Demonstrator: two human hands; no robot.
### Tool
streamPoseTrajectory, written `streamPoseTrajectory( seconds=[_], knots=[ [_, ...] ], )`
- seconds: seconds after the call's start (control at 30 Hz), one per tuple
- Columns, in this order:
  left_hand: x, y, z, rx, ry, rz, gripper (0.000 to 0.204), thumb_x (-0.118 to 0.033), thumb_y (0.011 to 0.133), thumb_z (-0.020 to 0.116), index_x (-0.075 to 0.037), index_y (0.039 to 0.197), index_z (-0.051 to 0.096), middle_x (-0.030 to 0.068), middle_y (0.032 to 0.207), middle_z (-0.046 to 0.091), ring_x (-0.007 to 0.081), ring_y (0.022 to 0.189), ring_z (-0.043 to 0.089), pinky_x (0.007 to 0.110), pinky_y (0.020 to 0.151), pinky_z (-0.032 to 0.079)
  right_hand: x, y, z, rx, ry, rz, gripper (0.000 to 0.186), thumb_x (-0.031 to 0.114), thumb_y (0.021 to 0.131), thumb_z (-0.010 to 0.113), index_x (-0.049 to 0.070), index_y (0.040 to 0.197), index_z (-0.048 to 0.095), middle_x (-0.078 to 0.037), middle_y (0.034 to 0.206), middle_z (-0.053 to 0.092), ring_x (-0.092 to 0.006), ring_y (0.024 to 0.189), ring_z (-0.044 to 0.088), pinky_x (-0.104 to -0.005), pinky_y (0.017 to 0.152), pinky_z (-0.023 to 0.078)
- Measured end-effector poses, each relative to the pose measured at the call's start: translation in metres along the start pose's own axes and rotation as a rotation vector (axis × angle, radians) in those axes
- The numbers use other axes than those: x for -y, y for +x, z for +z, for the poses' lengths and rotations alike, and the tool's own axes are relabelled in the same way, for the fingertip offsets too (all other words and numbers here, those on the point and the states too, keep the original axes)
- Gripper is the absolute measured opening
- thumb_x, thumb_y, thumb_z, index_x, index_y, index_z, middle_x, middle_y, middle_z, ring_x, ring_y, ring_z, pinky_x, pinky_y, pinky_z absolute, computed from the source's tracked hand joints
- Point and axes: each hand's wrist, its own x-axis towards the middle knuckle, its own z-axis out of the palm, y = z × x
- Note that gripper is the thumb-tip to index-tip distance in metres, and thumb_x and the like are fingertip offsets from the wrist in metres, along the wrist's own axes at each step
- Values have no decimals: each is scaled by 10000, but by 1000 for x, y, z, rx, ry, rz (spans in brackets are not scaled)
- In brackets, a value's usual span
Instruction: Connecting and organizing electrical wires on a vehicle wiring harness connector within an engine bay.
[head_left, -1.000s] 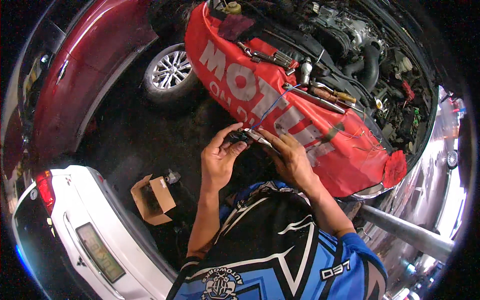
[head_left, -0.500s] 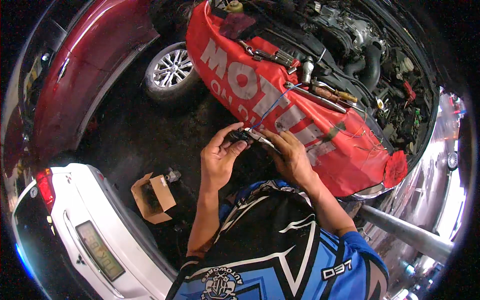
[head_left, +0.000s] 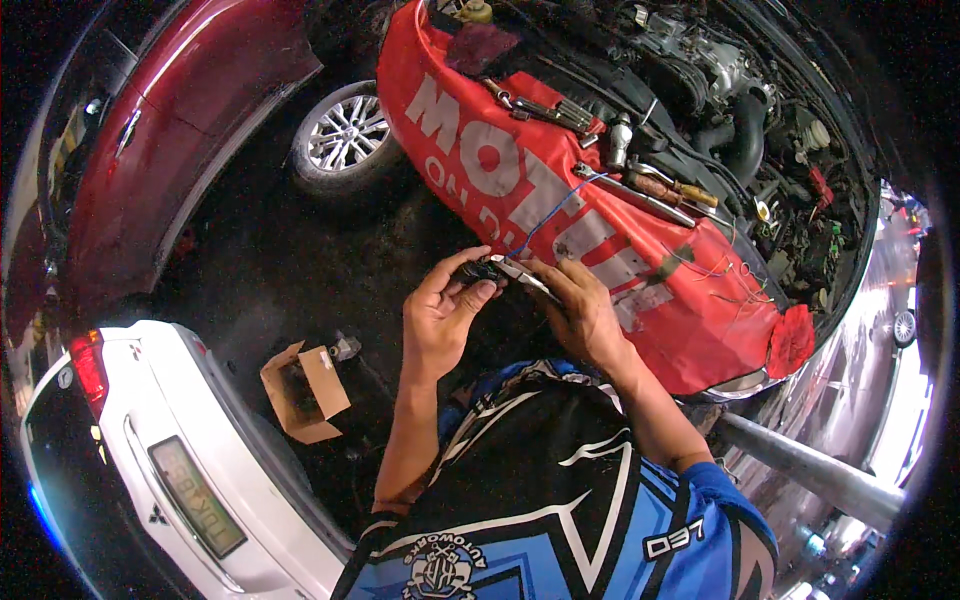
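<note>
My left hand (head_left: 436, 318) pinches a small black part (head_left: 480, 270) between thumb and fingers, in front of the red cover. It looks like a connector, though its details are too small to tell. My right hand (head_left: 582, 312) is closed around a slender silver metal tool (head_left: 526, 278), whose tip meets the black part. Whether the tool is pliers I cannot tell. A thin blue wire (head_left: 548, 216) runs from near the tool's tip up to the hand tools on the cover's upper edge.
A red cover (head_left: 700, 345) drapes the front of a car with an exposed engine bay (head_left: 690, 70). A ratchet (head_left: 620, 140) and screwdrivers (head_left: 655, 187) lie along it. Left are a wheel (head_left: 347, 138), an open cardboard box (head_left: 325, 385), a white car (head_left: 165, 400) and a red car (head_left: 200, 90).
The silver tool's tip has shifted slightly over the black part, and the blue wire's lower end sits a little differently. Both hands stay nearly in place; the view has turned slightly.
</note>
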Motion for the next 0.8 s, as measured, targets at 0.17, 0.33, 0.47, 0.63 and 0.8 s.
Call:
streamPoseTrajectory(
  seconds=[0.17, 0.33, 0.47, 0.63, 0.8],
  knots=[
    [5, -3, 2, 0, -83, -11, 369, 7, 1012, 668, 40, 1374, 609, 122, 1176, 709, 172, 1058, 707, 331, 969, 596, 1, -3, 0, 48, -10, 98, 453, -18, 848, 694, 37, 1295, 639, -204, 1018, 563, -422, 894, 608, -477, 758, 507],
    [6, -3, -1, 1, -50, -23, 362, -1, 1014, 670, 41, 1369, 612, 123, 1181, 706, 172, 1056, 707, 334, 968, 598, 11, 0, -3, 32, -37, 107, 450, -39, 826, 676, 25, 1270, 637, -213, 1063, 560, -440, 957, 617, -473, 792, 525],
    [4, -4, 0, -18, -33, -12, 361, -10, 1014, 675, 39, 1366, 615, 121, 1176, 709, 172, 1045, 709, 330, 953, 601, 2, 1, 3, 17, -59, 24, 346, 19, 863, 696, 25, 1202, 629, -207, 1033, 592, -449, 976, 624, -507, 775, 516],
    [14, -7, -4, -35, -54, -27, 345, -18, 1015, 677, 36, 1352, 627, 114, 1147, 715, 157, 1019, 709, 318, 938, 602, -11, 1, 21, 57, -72, 38, 215, 84, 900, 703, 22, 1077, 596, -209, 952, 621, -454, 929, 639, -535, 739, 493],
    [32, -13, -20, -101, -32, -115, 334, -43, 1017, 686, 32, 1339, 638, 103, 1098, 724, 142, 981, 711, 311, 913, 608, -14, 6, 56, 183, 19, 228, 207, 152, 940, 724, 23, 1000, 574, -216, 890, 617, -471, 872, 639, -541, 719, 489]
  ],
)
